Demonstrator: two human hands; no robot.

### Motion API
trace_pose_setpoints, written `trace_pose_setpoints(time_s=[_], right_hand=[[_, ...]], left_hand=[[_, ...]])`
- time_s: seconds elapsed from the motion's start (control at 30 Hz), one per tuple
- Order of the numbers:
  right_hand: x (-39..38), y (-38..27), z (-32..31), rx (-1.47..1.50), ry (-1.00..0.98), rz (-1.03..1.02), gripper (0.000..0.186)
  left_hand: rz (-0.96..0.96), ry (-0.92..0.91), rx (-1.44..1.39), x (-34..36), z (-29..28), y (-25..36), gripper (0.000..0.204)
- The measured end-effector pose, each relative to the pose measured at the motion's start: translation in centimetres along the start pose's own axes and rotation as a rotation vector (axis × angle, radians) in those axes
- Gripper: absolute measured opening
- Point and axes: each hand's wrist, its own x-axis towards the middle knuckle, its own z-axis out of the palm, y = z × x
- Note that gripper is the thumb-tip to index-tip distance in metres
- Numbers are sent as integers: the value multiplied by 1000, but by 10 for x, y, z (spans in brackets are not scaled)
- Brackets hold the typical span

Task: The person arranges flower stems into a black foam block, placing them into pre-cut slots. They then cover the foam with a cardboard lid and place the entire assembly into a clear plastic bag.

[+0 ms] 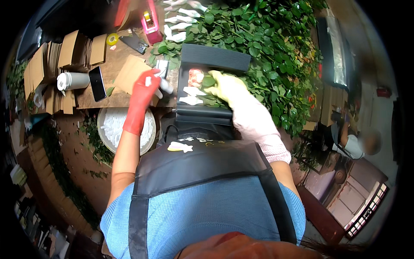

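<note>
Rose point(196, 77) on black stand point(213, 58), bloom leftward, long axis seemingly crosswise. Right hand point(224, 86) nearer, at leaves point(208, 81); left hand point(145, 86) apart, left of stand. Both grips unclear.

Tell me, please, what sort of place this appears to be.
It looks like a flower-packing workshop, judging by the heaped green leafy stems, white sleeve-like wraps at some ends, and stacked flat brown cardboard pieces.
</note>
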Motion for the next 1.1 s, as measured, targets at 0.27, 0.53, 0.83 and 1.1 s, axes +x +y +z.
trace_pose_setpoints(time_s=[0.27,0.53,0.83,1.1], right_hand=[[-5,-19,16,-374,34,-47,90],[-8,-24,6,-341,5,-51,88],[-33,-24,-45,124,-79,-332,35],[-3,-31,8,-189,-314,-214,32]], left_hand=[[-159,-358,492,-8,45,-14,44],[-262,-80,-203,-16,9,-6,19],[-78,-336,473,-34,-6,1,34],[-181,-469,460,-25,30,-3,34]])
